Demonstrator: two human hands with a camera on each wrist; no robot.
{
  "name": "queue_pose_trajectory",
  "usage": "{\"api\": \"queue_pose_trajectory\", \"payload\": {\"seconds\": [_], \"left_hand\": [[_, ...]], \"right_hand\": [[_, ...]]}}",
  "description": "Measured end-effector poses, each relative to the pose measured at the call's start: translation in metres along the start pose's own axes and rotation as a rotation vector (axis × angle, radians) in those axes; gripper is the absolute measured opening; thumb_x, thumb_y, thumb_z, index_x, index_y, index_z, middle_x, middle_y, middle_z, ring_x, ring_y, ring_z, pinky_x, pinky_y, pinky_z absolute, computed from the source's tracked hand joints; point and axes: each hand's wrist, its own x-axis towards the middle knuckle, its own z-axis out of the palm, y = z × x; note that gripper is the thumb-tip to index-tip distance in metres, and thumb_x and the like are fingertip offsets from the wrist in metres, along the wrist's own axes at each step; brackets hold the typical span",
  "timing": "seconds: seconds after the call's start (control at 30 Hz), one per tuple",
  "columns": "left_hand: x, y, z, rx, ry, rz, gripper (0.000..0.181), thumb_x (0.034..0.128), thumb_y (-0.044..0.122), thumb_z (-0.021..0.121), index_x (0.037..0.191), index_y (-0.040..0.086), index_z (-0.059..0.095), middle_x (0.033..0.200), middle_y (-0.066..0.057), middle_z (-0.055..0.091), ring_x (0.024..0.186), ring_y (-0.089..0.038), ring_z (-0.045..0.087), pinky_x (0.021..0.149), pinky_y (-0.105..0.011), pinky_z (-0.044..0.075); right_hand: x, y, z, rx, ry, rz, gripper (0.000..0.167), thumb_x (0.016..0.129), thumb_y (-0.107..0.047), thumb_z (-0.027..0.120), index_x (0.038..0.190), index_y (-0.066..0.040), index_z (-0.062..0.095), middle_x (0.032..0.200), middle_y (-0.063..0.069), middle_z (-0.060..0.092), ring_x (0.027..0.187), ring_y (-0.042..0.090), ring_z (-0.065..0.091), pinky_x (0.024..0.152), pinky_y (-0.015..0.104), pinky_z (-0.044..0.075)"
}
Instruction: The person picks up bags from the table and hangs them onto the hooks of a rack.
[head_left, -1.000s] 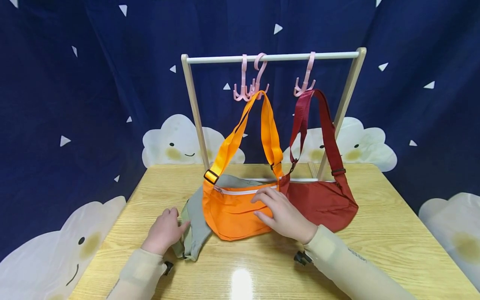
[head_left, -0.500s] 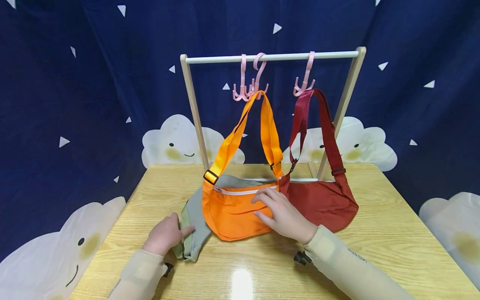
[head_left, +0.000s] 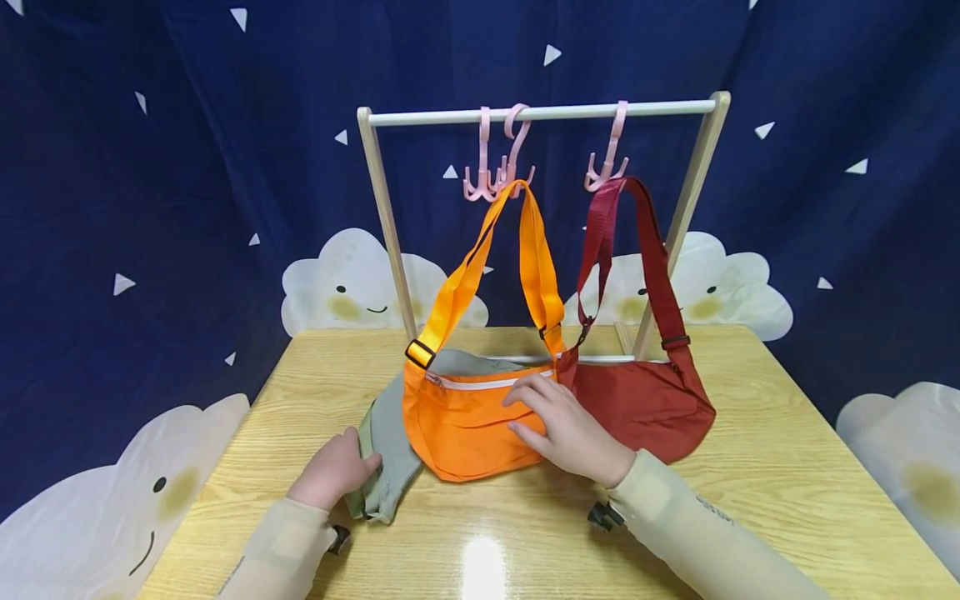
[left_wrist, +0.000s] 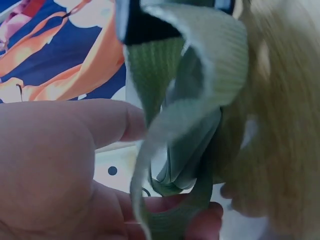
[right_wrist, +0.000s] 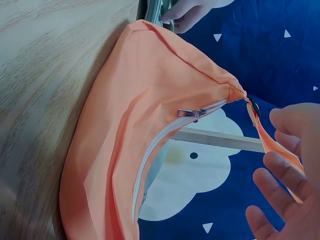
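Beside the grey-green bag (head_left: 397,417) at the orange bag's left, my left hand (head_left: 337,469) reaches the bag's webbing strap (left_wrist: 225,55). In the left wrist view its thumb touches the looped strap, which also crosses the lower fingers; thumb and fingers stand apart. My right hand (head_left: 558,425) hovers in front of the orange bag (head_left: 468,442), loosely bent fingers holding nothing. That bag's strap loops up to a pink hook (head_left: 512,162). To its right, a dark red bag (head_left: 637,408) has its strap up at another pink hook (head_left: 607,162). The orange bag hides part of the grey-green one.
A rack with a white rail (head_left: 420,118) and wooden posts stands at the back of the wooden table (head_left: 780,467). One further pink hook (head_left: 482,171) hangs on the rail. Behind is a dark blue curtain (head_left: 150,208) with white clouds and triangles.
My left hand first shifts slightly down with its thumb stretched out over the grey-green bag, then the thumb draws back in toward the fingers. The right hand stays in place.
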Motion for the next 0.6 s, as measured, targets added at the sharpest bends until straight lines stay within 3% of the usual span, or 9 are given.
{"api": "queue_pose_trajectory", "payload": {"seconds": [0.17, 0.5, 0.6], "left_hand": [[-0.0015, -0.0005, -0.0036, -0.100, -0.011, -0.025, 0.049, 0.0949, 0.022, 0.063, 0.118, -0.021, 0.051, 0.099, -0.026, 0.064, 0.078, -0.028, 0.056, 0.069, -0.042, 0.050], [-0.0041, -0.0024, -0.0083, -0.041, -0.049, -0.050, 0.056, 0.0948, 0.027, 0.060, 0.123, -0.021, 0.050, 0.108, -0.029, 0.064, 0.086, -0.030, 0.059, 0.078, -0.045, 0.051], [-0.0045, -0.0019, -0.0092, -0.036, -0.058, -0.052, 0.064, 0.0953, 0.027, 0.059, 0.132, -0.023, 0.047, 0.123, -0.037, 0.061, 0.102, -0.038, 0.065, 0.088, -0.050, 0.053]], "right_hand": [[-0.0002, -0.0001, -0.0005, 0.000, -0.004, 0.003, 0.025, 0.096, -0.025, 0.074, 0.118, -0.019, 0.064, 0.121, -0.003, 0.058, 0.114, 0.015, 0.056, 0.099, 0.044, 0.047], [0.0000, -0.0001, -0.0018, 0.009, 0.005, -0.004, 0.025, 0.096, -0.022, 0.075, 0.118, -0.019, 0.063, 0.121, -0.003, 0.058, 0.114, 0.015, 0.056, 0.098, 0.045, 0.047], [-0.0003, 0.0004, -0.0016, 0.008, 0.008, -0.006, 0.025, 0.096, -0.022, 0.075, 0.118, -0.019, 0.063, 0.120, -0.003, 0.058, 0.113, 0.014, 0.057, 0.097, 0.044, 0.047]]}}
